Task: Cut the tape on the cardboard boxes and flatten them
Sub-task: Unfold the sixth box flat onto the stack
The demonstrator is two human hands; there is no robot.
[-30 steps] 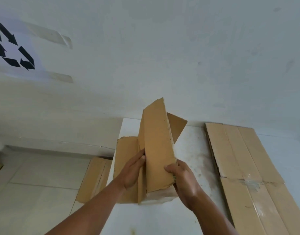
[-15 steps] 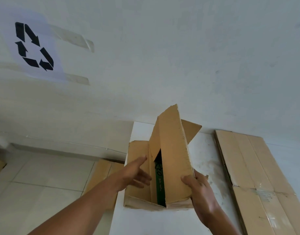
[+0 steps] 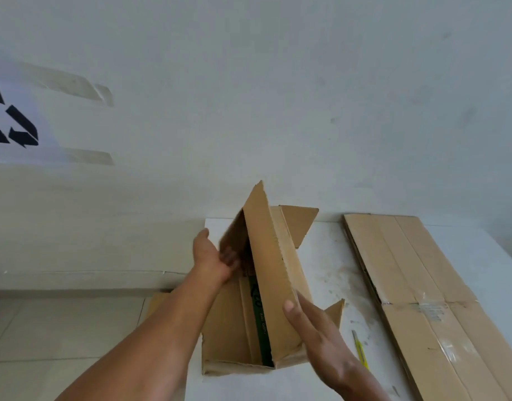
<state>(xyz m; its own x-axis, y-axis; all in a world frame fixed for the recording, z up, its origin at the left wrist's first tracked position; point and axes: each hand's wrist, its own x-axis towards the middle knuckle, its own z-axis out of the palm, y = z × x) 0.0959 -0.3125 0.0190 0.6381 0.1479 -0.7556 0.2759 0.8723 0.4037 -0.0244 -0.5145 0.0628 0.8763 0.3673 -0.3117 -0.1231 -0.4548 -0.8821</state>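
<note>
Cardboard box [image 3: 275, 285], long axis pointing away, upward

One head-worn view looks forward and down from just above the near edge of the white bench [image 3: 466, 256], facing the pale plastered wall [image 3: 278, 82] that fills its upper half. The left hand [image 3: 211, 261] and right hand [image 3: 321, 340] reach in close from the bottom edge; the grey tiled floor [image 3: 60, 328] lies low at left
</note>
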